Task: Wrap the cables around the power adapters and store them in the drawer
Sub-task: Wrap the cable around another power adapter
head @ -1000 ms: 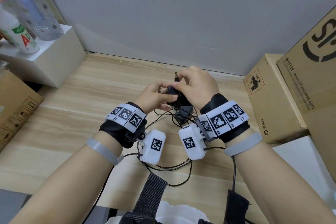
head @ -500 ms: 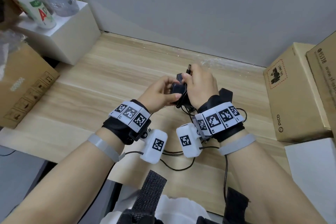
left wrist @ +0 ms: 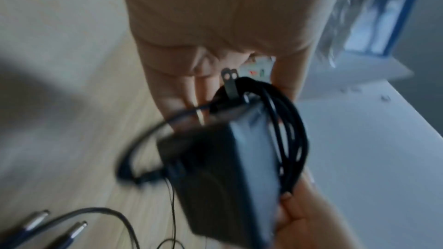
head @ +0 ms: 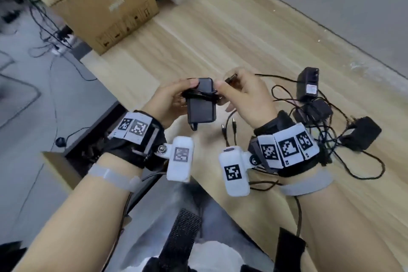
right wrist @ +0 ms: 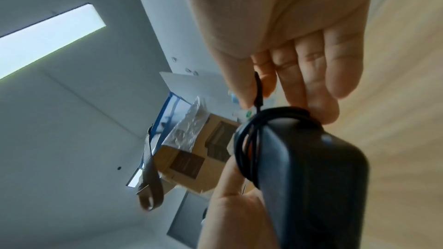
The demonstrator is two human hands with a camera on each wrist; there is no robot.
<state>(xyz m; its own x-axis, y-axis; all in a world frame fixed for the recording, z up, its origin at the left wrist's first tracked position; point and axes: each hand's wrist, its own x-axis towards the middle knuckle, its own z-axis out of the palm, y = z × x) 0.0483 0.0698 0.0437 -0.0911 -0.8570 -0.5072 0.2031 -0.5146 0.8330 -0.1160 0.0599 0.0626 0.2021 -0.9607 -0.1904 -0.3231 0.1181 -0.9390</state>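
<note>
The power adapter (left wrist: 223, 173) is smeared by blur in the left wrist view; the drawer (head: 92, 139) is largely hidden behind the left hand (head: 170, 101).

Between both hands (head: 220, 99) sits one power adapter (head: 202, 104); three others (head: 318, 104) lie right (cables tangled) on the table (head: 220, 35).

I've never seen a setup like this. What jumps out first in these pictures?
At the centre, two hands hold up a black power adapter with its cable wound round its upper part: the left hand grips the body, the right hand pinches the cable's end. To the right on the wooden table lies a tangle of more black adapters and loose cables. Both wrists carry bands of black-and-white square markers.
</note>
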